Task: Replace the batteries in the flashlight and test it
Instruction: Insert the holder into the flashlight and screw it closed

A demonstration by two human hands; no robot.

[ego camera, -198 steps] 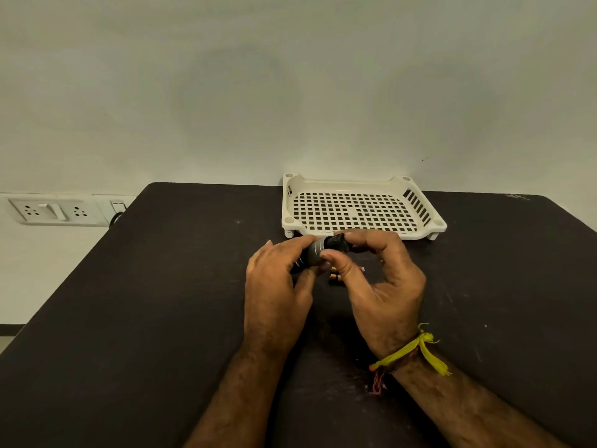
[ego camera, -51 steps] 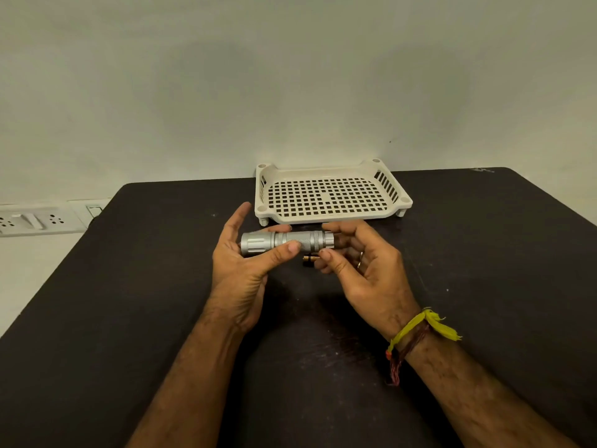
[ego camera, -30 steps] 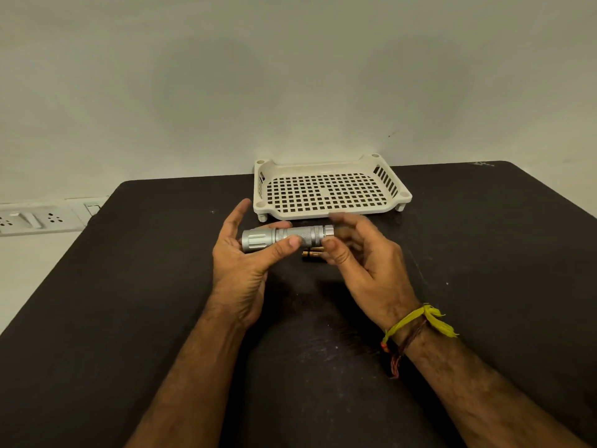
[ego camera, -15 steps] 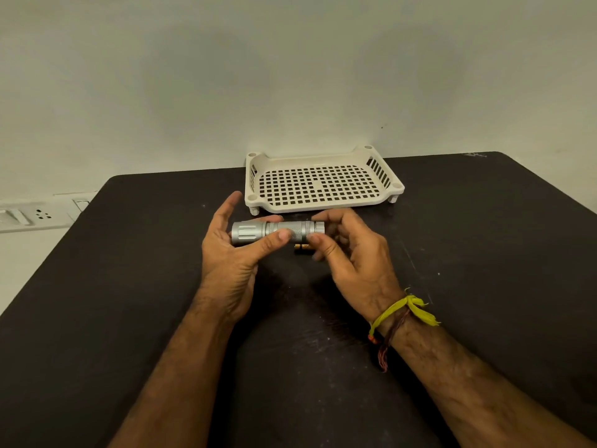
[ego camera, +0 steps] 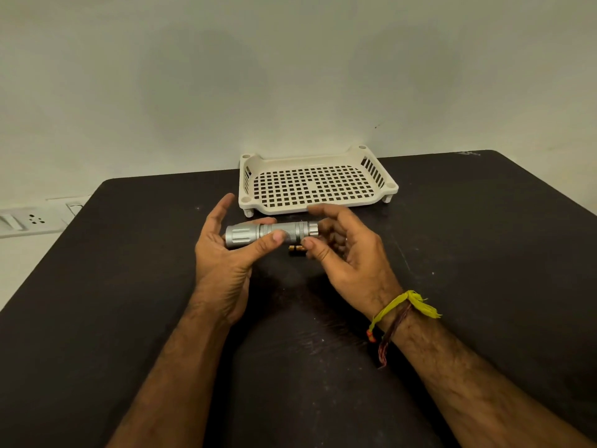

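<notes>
A silver, knurled metal flashlight (ego camera: 269, 234) lies level above the middle of the black tabletop (ego camera: 468, 253), wide head toward the left edge, pinched between the thumb and fingers of the person's left hand (ego camera: 226, 263). The right hand (ego camera: 349, 253) sits at its tail end, thumb and forefinger loosely curled about the cap; whether they press it cannot be told. Small gold-coloured batteries (ego camera: 296, 249) lie on the tabletop just below the flashlight, and a cream perforated plastic tray (ego camera: 315, 185) stands at the far edge.
</notes>
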